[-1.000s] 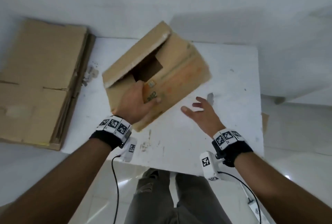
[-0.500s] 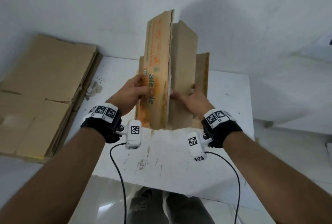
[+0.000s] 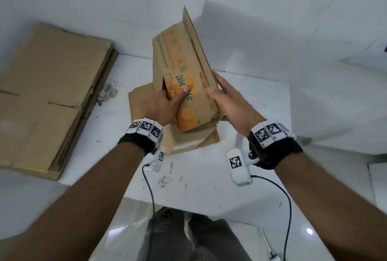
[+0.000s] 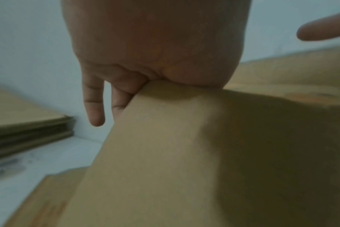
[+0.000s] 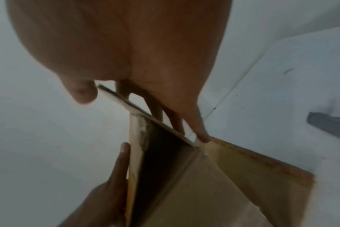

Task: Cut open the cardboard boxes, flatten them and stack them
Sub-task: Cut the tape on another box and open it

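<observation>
The table (image 3: 261,101) carries the work, with a stack (image 3: 48,93) of flattened boxes lying off its left side, ready for the next one. Over the table's middle the box (image 3: 188,85) stands tilted, long axis running up and away. The left hand (image 3: 161,103) grips its near-left edge, thumb on the print, while the right hand (image 3: 232,101) presses straight fingers against its right side, likely squeezing it flat.

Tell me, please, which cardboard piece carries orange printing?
The box held upright between both hands, on the white table; the flattened stack to its left is plain brown.
</observation>
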`<state>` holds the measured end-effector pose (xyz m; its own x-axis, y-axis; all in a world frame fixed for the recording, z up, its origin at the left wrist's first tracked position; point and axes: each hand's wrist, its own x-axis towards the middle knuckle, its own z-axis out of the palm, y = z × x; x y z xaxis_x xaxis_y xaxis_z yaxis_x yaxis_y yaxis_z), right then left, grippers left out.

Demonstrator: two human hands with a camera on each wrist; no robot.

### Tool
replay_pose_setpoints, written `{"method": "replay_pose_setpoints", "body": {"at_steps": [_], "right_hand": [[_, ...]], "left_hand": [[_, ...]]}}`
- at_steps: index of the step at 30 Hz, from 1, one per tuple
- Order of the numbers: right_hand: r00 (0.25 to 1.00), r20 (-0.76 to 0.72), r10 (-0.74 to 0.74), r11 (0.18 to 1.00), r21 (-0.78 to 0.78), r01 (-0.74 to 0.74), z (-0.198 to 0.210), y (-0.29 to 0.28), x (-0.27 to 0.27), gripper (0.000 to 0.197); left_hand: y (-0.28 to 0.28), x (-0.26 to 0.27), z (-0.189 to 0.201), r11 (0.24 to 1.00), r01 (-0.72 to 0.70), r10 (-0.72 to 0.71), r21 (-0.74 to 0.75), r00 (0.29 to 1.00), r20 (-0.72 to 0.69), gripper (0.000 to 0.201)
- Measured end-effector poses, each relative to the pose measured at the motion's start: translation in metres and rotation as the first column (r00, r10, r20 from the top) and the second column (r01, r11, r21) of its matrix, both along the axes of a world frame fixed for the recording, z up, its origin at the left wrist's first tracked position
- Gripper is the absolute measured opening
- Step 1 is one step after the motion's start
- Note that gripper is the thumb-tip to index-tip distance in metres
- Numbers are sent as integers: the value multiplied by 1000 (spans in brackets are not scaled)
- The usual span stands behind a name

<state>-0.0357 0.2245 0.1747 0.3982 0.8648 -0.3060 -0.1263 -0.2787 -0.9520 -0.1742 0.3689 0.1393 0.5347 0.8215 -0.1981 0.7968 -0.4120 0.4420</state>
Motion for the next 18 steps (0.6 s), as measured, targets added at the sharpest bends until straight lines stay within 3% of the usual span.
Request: {"method": "replay_pose_setpoints", "body": {"at_steps": [2,5,8,10,11,12,14,16,18], "right_hand": [[994,-98,40,999,16,-38,-6,-5,-12,47],[987,-148,70,998,3,-71,-16,-5,-33,50],[988,-94,119,993,13,-118,-28,2,-51,56],[989,-52,137,990,24,-136,-29,4,-59,55],[990,-41,137,991,8,-136,-34,5,-59,58],[987,-23,159,987,-12,-159,-39,5,-58,63],[972,25,235,971,-55,-233,-41,6,-58,85],[947,103,304,948,-134,-290,-45,14,-59,104],[908,267,324,941,-190,-280,-47,25,-60,107]], "left_hand": [[-1,-15,2,998,35,-25,57,984,-177,83],[-6,-33,0,983,138,-93,123,945,-314,67],[-11,-50,3,999,38,-37,3,990,-139,72],[-13,-68,0,937,8,26,-349,995,94,70],[-17,-79,-1,874,55,41,-484,982,185,84],[-21,-88,-3,844,120,11,-522,971,240,108],[-35,-101,-6,888,170,-103,-428,979,174,142],[-45,-106,-15,960,134,-116,-245,990,83,139],[-44,-108,-20,994,80,-72,-72,992,108,122]]}}
